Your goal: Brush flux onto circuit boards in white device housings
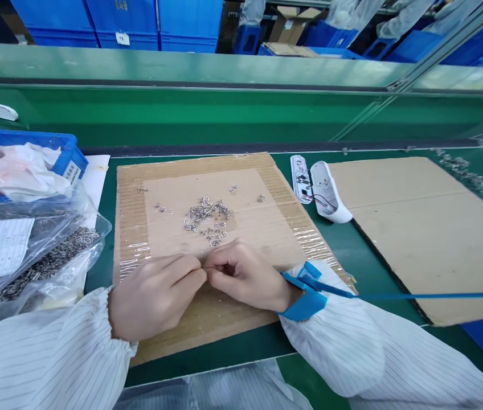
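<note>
My left hand (158,290) and my right hand (245,276) meet fingertip to fingertip over the near half of a cardboard sheet (132,213). Both are closed in a pinch; whatever sits between the fingers is hidden or too small to name. Just beyond them lies a loose pile of small metal parts (207,212), shaped like little springs or clips. A few stray ones (162,208) are scattered around the pile. A blue wrist strap (305,302) circles my right wrist, its cord running off to the right.
Left: a clear bag of metal parts (60,250) and a blue bin (68,149). Right: an opened white plastic casing (327,193) with wires, a second cardboard sheet (429,228) and more metal parts (459,168). Behind runs a green ledge (207,114).
</note>
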Demonstrator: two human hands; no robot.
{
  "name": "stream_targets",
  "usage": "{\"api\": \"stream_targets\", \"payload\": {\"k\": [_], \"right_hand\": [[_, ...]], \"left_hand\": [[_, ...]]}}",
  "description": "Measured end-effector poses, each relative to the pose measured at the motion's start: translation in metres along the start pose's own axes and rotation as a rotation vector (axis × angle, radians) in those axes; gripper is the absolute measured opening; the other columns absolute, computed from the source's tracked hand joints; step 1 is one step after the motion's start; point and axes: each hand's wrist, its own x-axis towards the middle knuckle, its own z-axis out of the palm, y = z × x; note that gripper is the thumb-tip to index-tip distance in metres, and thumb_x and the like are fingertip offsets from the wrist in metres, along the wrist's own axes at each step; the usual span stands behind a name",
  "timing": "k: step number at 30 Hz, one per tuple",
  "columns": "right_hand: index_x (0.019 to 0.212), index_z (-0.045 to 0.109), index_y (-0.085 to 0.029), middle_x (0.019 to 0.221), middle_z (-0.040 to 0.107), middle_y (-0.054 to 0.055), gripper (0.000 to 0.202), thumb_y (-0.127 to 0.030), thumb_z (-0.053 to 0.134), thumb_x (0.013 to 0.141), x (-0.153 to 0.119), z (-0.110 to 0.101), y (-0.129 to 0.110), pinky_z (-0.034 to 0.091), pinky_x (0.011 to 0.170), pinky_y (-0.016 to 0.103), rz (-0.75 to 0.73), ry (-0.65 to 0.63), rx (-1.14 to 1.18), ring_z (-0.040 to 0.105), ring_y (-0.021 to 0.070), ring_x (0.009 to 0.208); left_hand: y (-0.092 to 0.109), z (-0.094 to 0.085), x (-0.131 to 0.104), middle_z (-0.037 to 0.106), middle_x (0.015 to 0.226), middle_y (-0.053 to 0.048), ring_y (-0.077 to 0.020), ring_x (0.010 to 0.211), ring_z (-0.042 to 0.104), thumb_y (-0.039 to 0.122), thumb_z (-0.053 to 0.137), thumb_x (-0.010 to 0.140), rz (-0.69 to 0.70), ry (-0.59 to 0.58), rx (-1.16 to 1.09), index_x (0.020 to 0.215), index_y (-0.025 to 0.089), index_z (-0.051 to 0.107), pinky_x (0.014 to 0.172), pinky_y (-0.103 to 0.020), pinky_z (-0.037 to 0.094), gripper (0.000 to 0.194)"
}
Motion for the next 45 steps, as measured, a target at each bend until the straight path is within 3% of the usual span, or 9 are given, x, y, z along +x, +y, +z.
{"api": "stream_targets", "payload": {"k": [4,11,16,21,24,26,30,38,45], "right_hand": [[0.048,0.042,-0.015,0.047,0.038,-0.003,0.021,-0.009,0.039,0.067,0.0,0.006,0.003,0.028,0.046,0.019,-0.203,0.03,-0.196,0.033,0.006,0.045],[0.053,0.044,-0.017,0.048,0.034,-0.003,0.025,-0.008,0.036,0.074,-0.003,0.004,0.004,0.021,0.041,0.023,-0.59,0.215,-0.634,0.026,0.0077,0.042],[0.053,0.047,-0.016,0.047,0.034,-0.004,0.025,-0.007,0.038,0.075,-0.006,0.003,0.002,0.021,0.04,0.025,-0.666,0.295,-0.686,0.024,0.0083,0.041],[0.052,0.046,-0.016,0.046,0.037,-0.003,0.025,-0.011,0.037,0.074,-0.004,0.005,-0.003,0.027,0.041,0.02,-0.377,0.206,-0.291,0.032,0.0064,0.042],[0.052,0.047,-0.015,0.042,0.038,-0.005,0.024,-0.015,0.039,0.075,-0.003,0.001,-0.006,0.028,0.038,0.017,-0.103,0.097,-0.011,0.036,0.005,0.04],[0.057,0.049,-0.014,0.039,0.038,-0.006,0.022,-0.019,0.04,0.075,-0.002,-0.002,-0.008,0.027,0.035,0.016,0.059,0.035,0.167,0.035,0.0043,0.034],[0.058,0.049,-0.014,0.034,0.034,-0.008,0.023,-0.026,0.041,0.075,-0.003,-0.005,-0.007,0.027,0.033,0.016,0.213,-0.038,0.401,0.033,0.0041,0.029],[0.06,0.05,-0.014,0.038,0.035,-0.007,0.02,-0.022,0.039,0.075,-0.005,-0.004,-0.008,0.027,0.034,0.016,0.139,-0.031,0.332,0.033,0.0046,0.032],[0.05,0.046,-0.014,0.047,0.037,-0.003,0.027,-0.011,0.039,0.076,-0.004,0.001,-0.007,0.028,0.043,0.018,-0.298,0.219,-0.227,0.034,0.0053,0.044]], "left_hand": [[0.002,-0.001,0.004,0.057,0.067,-0.004,-0.0127,0.06,0.052,0.007,0.041,0.078,-0.206,-0.057,-0.227,0.068,0.012,0.058,0.054,-0.024,0.044,0.021],[0.0,-0.005,0.012,0.043,0.038,0.004,-0.0068,0.035,0.039,0.014,0.051,0.067,-1.089,-0.09,-1.196,0.053,0.014,0.055,0.033,-0.018,0.034,0.014],[-0.001,-0.007,0.016,0.043,0.039,0.003,-0.0053,0.034,0.035,0.012,0.053,0.06,-1.255,-0.08,-1.322,0.047,0.013,0.053,0.03,-0.017,0.029,0.012],[0.001,-0.001,0.011,0.043,0.04,0.003,-0.0069,0.034,0.039,0.016,0.048,0.066,-1.08,-0.054,-1.157,0.053,0.014,0.051,0.032,-0.019,0.034,0.014],[0.001,0.004,0.005,0.054,0.057,0.0,-0.009,0.046,0.048,0.014,0.048,0.071,-0.705,0.106,-0.703,0.071,0.014,0.054,0.041,-0.022,0.043,0.006],[-0.001,0.005,0.002,0.059,0.078,-0.005,-0.0101,0.058,0.053,0.01,0.049,0.071,-0.394,0.192,-0.397,0.085,0.014,0.053,0.049,-0.022,0.047,0.015],[-0.008,0.0,-0.003,0.062,0.084,-0.006,-0.0147,0.075,0.058,0.003,0.049,0.073,0.052,0.177,0.074,0.087,0.014,0.054,0.061,-0.025,0.049,0.018],[-0.01,-0.006,-0.004,0.063,0.076,-0.011,-0.0179,0.066,0.057,0.003,0.046,0.077,0.277,0.098,0.256,0.087,0.005,0.054,0.051,-0.028,0.045,0.013],[0.0,0.002,0.001,0.056,0.063,-0.004,-0.0108,0.054,0.049,0.006,0.045,0.076,-0.136,0.128,-0.104,0.067,0.012,0.055,0.048,-0.023,0.038,0.014]]}}
